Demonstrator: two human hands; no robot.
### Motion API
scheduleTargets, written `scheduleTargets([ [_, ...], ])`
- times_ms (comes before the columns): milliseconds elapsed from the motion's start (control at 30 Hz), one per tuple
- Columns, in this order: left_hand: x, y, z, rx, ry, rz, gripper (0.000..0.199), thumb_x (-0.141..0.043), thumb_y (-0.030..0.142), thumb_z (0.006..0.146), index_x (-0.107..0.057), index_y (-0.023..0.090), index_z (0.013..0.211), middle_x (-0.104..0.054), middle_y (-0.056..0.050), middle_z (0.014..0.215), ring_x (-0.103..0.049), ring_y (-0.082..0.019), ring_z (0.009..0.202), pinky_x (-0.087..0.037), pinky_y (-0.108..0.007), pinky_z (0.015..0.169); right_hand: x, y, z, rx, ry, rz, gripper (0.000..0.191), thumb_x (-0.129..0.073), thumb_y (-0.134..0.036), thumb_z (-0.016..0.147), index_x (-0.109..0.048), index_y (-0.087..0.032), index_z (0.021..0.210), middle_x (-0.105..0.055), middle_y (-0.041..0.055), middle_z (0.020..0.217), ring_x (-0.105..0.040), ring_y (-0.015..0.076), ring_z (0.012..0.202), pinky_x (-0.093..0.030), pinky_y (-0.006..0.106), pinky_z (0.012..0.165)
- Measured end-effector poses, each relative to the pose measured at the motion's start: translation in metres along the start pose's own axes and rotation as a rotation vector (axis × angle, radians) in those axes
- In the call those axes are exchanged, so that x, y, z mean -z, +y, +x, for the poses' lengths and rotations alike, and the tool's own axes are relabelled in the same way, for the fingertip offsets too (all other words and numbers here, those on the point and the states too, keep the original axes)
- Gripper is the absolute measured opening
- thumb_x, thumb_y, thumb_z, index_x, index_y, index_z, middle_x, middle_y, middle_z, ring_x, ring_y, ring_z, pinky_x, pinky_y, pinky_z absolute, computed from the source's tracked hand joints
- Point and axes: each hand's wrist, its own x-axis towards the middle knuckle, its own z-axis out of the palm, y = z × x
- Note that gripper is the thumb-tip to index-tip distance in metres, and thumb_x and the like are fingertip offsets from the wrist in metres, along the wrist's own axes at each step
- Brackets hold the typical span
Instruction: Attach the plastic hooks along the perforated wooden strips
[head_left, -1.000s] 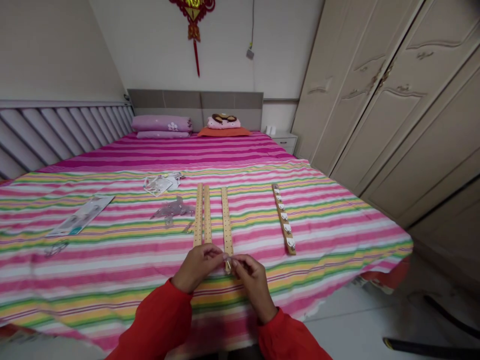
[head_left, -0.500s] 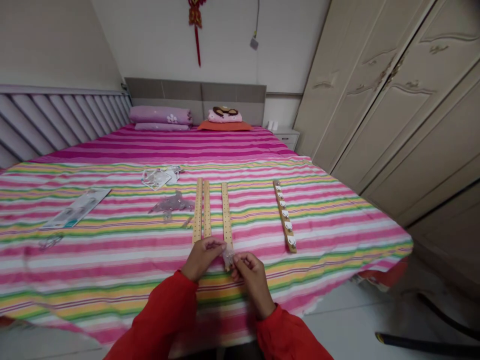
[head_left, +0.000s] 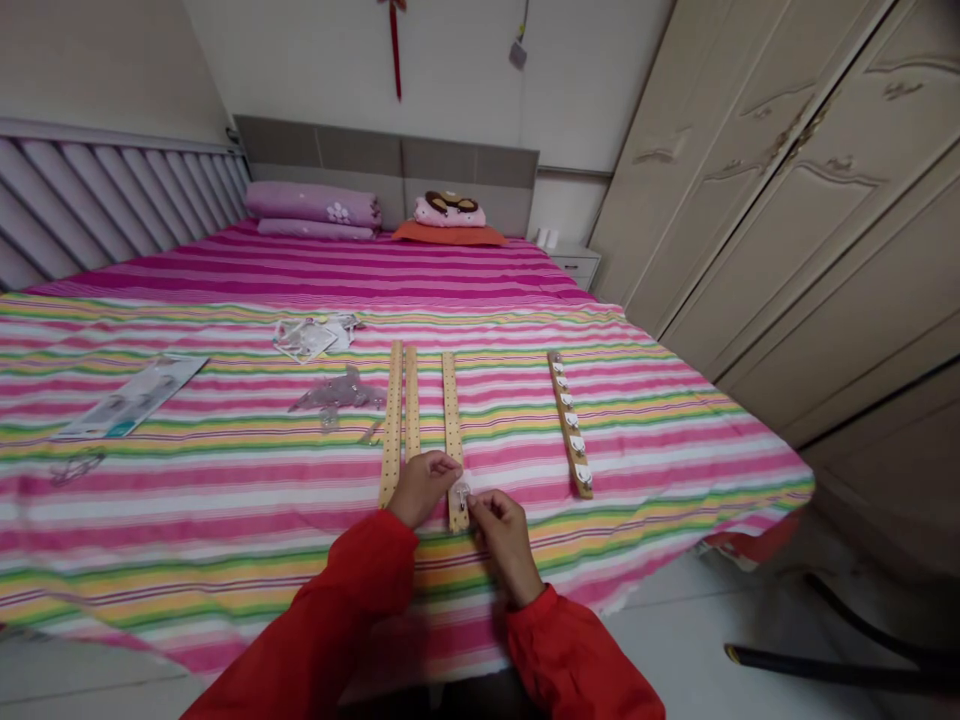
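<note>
A small clear adhesive hook is held over the near end of a perforated wooden strip. My left hand pinches at the hook's upper left edge, with thumb and forefinger together. On the other side, my right hand grips its right edge between thumb and fingertips. Whether the hook touches the wood I cannot tell. Two more wooden strips, one wider and one narrower, lie just left. Farther right is a wooden strip with white hooks in a row.
Clear plastic pieces lie left of the strips. Beyond them is a heap of packets. A flat package and thin loops lie far left on the striped bedspread. A wardrobe stands right.
The clear hook is now turned more face up and shows more plainly over the strip. My left hand has shifted slightly right and up, and the view has tilted a little downward.
</note>
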Motion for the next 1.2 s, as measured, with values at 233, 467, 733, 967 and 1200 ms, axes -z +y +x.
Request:
scheduleTargets([
  [233,0.000,-0.008,0.002,-0.051,-0.024,0.082,0.015,-0.061,0.031,0.061,-0.064,0.016,0.064,-0.062,0.000,0.060,-0.057,-0.015,0.061,-0.043,-0.026,0.060,-0.001,0.002,-0.001,0.108,0.004,-0.176,0.027,-0.062,-0.040,0.073,-0.054,-0.018,0.060,-0.045,-0.0049,0.053,-0.039,0.0110,0.051,-0.030,0.024,0.049],
  [467,0.000,-0.011,0.001,-0.082,-0.037,0.206,0.012,-0.057,0.026,0.065,-0.064,0.017,0.067,-0.063,-0.001,0.062,-0.057,-0.015,0.062,-0.044,-0.026,0.060,-0.001,0.002,-0.001,0.202,0.001,-0.333,0.026,-0.056,-0.037,0.078,-0.047,-0.020,0.059,-0.042,-0.0048,0.056,-0.039,0.0123,0.055,-0.031,0.024,0.052],
  [733,-0.001,-0.006,-0.004,-0.126,-0.042,0.337,0.010,-0.054,0.021,0.070,-0.062,0.017,0.066,-0.061,0.000,0.063,-0.056,-0.014,0.063,-0.043,-0.026,0.063,0.001,0.011,0.002,0.194,-0.007,-0.342,0.026,-0.055,-0.038,0.078,-0.048,-0.020,0.061,-0.044,-0.0041,0.057,-0.041,0.0131,0.056,-0.033,0.025,0.053],
  [967,-0.001,-0.010,-0.004,-0.208,-0.038,0.420,0.011,-0.053,0.015,0.071,-0.062,0.017,0.066,-0.057,0.000,0.065,-0.052,-0.014,0.063,-0.039,-0.025,0.062,0.000,0.011,0.002,0.161,0.015,-0.256,0.030,-0.061,-0.042,0.073,-0.049,-0.020,0.058,-0.043,-0.0053,0.053,-0.039,0.0116,0.054,-0.031,0.024,0.050],
  [1200,-0.001,-0.008,-0.003,-0.231,-0.031,0.442,0.011,-0.055,0.011,0.069,-0.062,0.018,0.063,-0.054,0.000,0.065,-0.051,-0.015,0.065,-0.039,-0.027,0.064,-0.003,0.015,0.002,-0.094,-0.075,-0.119,0.039,-0.064,-0.055,0.068,-0.053,-0.020,0.054,-0.042,-0.0067,0.039,-0.037,0.0092,0.035,-0.024,0.023,0.037],
])
